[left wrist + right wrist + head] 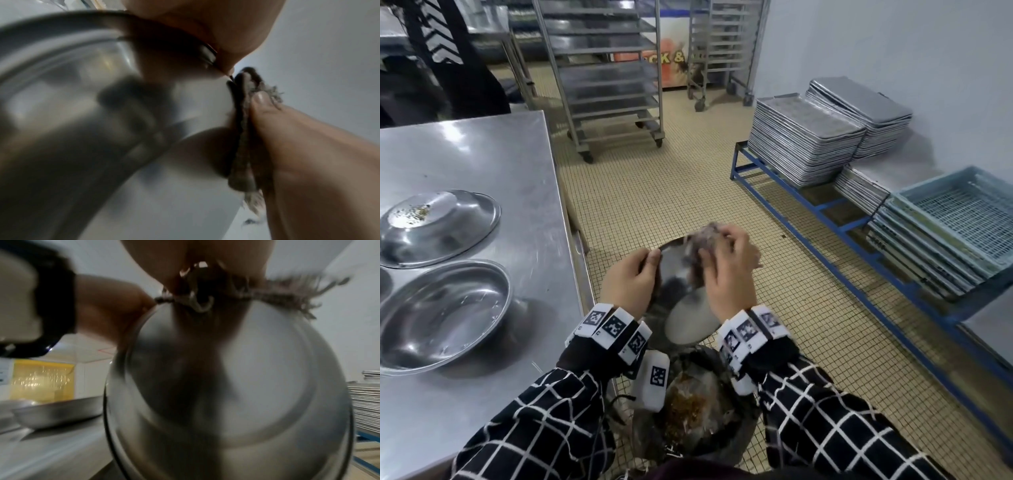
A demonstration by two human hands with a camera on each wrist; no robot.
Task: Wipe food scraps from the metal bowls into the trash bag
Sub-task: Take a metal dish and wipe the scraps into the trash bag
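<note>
Round, shallow stainless-steel bowl [681, 274], tilted with its hollow facing me, held above the black trash bag [709, 411]. Rigid, light, slick (best gripped at the rolled rim). My left hand [628, 284] pinches that rim; my right hand [729, 270] clutches a frayed grey rag [705, 236] against the upper inner wall. Other steel bowls [445, 308] wait on the surface [500, 164].

I stand on beige mosaic tile floor [654, 192], steel table [482, 164] at my left, wheeled tray racks [606, 78] ahead, stacked baking trays [804, 144] against the pale wall [893, 44] right.
</note>
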